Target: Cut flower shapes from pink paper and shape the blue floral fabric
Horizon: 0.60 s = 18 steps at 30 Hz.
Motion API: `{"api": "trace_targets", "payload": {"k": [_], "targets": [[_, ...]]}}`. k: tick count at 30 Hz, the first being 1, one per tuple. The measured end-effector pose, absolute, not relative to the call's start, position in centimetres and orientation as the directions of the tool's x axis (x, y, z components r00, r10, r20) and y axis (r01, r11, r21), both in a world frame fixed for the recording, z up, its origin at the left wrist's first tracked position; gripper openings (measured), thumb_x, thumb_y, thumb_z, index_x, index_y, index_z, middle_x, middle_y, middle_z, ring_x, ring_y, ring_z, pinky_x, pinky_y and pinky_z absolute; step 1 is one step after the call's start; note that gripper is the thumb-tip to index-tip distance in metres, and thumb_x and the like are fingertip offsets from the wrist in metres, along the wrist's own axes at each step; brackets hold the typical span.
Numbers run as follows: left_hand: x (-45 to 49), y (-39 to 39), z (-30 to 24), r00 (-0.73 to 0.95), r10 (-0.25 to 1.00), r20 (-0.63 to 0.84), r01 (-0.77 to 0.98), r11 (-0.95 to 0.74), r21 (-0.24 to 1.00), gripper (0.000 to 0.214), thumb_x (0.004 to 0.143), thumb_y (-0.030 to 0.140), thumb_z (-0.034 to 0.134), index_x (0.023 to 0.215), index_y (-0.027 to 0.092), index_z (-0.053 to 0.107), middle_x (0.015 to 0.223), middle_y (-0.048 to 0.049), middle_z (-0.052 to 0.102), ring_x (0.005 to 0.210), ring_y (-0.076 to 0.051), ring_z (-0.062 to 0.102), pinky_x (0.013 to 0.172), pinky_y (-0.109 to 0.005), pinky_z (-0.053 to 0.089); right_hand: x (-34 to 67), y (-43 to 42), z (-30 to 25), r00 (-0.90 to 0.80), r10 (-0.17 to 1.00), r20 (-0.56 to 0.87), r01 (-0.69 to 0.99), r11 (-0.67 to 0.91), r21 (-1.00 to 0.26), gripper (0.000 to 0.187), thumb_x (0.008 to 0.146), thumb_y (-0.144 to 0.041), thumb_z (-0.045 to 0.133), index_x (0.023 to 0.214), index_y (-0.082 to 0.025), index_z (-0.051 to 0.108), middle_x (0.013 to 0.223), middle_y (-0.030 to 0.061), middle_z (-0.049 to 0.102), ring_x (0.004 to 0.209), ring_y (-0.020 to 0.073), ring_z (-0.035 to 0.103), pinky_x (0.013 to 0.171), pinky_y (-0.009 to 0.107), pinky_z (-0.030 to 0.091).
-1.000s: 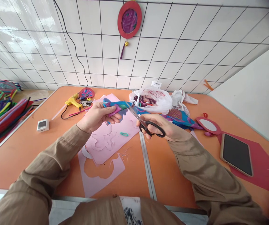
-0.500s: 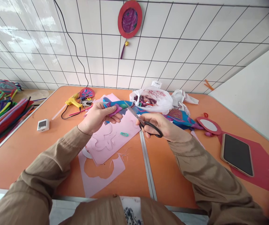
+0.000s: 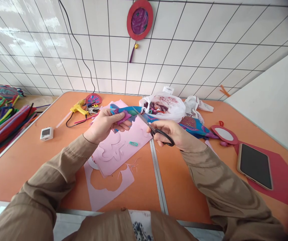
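Pinched in my left hand (image 3: 109, 124) is a blue, purple and green patterned fabric (image 3: 131, 111), held up above the pink paper. My right hand (image 3: 167, 134) grips black-handled scissors (image 3: 146, 123) by the finger loops. Their blades point up and left and meet the fabric just right of my left fingers. More of this fabric appears to run behind my right hand to a bunched part (image 3: 194, 126) on the table. Under my hands lies pink paper (image 3: 131, 154) with cut outlines, and on it a small teal clip (image 3: 133, 144).
At left are a yellow glue gun (image 3: 78, 108) with its cord, a small white device (image 3: 46, 134) and colourful pipe cleaners (image 3: 5, 130). Behind my hands stands a white plastic bag (image 3: 174, 107). A phone (image 3: 256, 165) lies on red paper (image 3: 284, 180) at right, near a red-rimmed oval (image 3: 224, 134).
The scissor blades look slightly closer together on the fabric. Both hands keep almost the same place, and the whole view has shifted a little.
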State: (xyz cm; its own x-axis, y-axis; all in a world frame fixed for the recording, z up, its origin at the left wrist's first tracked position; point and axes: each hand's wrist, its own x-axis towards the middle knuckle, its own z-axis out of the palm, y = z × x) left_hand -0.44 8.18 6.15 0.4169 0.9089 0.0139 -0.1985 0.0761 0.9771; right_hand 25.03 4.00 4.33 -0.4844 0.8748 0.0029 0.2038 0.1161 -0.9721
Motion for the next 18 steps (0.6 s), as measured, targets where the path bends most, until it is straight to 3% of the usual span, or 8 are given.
{"api": "trace_targets", "payload": {"k": [4, 9, 18], "targets": [[-0.37, 8.13, 6.21, 0.414, 0.91, -0.017, -0.208, 0.113, 0.971, 0.022, 0.08, 0.027, 0.077, 0.071, 0.007, 0.074, 0.069, -0.0126, 0.076, 0.054, -0.016, 0.071, 0.047, -0.02, 0.055, 25.04, 3.98, 4.26, -0.491, 0.871, 0.011, 0.183, 0.115, -0.976, 0.04, 0.082, -0.05, 0.072, 0.096, -0.015, 0.063, 0.068, -0.0025, 0.054, 0.048, 0.008, 0.053, 0.042, 0.021, 0.036], [-0.26, 8.01, 6.24, 0.414, 0.91, -0.031, -0.21, 0.129, 0.969, 0.022, 0.081, 0.026, 0.077, 0.07, 0.007, 0.074, 0.069, -0.0131, 0.076, 0.055, -0.017, 0.071, 0.047, -0.02, 0.055, 25.03, 3.85, 4.48, -0.546, 0.838, -0.013, 0.139, 0.075, -0.987, 0.056, 0.077, -0.064, 0.075, 0.098, -0.014, 0.062, 0.069, -0.0025, 0.055, 0.049, 0.0083, 0.055, 0.046, 0.022, 0.042], [-0.53, 8.23, 6.1, 0.402, 0.916, 0.006, -0.22, 0.09, 0.971, 0.017, 0.08, 0.026, 0.076, 0.076, 0.01, 0.075, 0.07, -0.0111, 0.077, 0.056, -0.017, 0.071, 0.048, -0.023, 0.054, 25.26, 3.76, 5.02, -0.584, 0.812, 0.011, 0.13, 0.107, -0.986, 0.06, 0.078, -0.07, 0.071, 0.097, -0.015, 0.06, 0.068, -0.0019, 0.056, 0.052, 0.01, 0.056, 0.051, 0.024, 0.045]]}}
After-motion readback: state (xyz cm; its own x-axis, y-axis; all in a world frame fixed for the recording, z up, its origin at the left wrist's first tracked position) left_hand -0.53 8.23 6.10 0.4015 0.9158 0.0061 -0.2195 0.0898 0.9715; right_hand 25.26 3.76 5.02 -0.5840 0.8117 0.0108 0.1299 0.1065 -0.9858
